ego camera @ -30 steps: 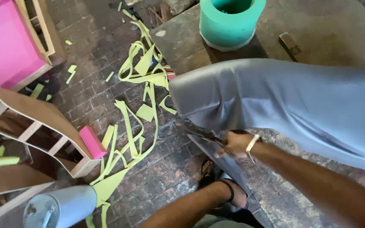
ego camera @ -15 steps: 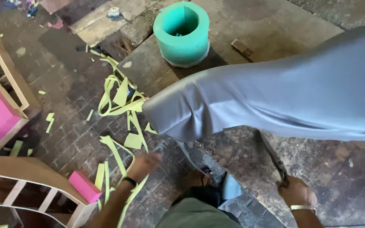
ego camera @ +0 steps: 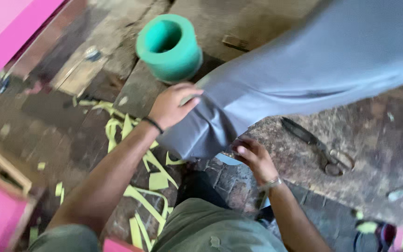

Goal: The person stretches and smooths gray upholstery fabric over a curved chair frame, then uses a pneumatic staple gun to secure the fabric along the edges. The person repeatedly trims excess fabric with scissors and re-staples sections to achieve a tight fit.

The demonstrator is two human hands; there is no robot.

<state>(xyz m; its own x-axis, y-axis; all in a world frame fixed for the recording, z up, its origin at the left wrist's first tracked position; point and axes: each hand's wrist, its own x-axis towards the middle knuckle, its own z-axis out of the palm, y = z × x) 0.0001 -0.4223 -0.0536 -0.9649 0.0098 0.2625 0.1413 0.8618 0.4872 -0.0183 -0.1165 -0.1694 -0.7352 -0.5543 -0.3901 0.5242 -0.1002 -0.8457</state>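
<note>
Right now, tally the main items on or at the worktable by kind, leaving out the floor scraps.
Grey sheet, held by the left hand and right hand: 1
Green roll: 1
Scissors, lying on the worktable apart from both hands: 1
Total: 3

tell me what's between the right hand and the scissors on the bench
Only bare, stained bench top, in the head view. The right hand grips the grey sheet; the scissors lie apart.

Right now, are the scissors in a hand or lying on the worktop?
Lying down: the scissors rest on the worktop, clear of both hands.
</note>
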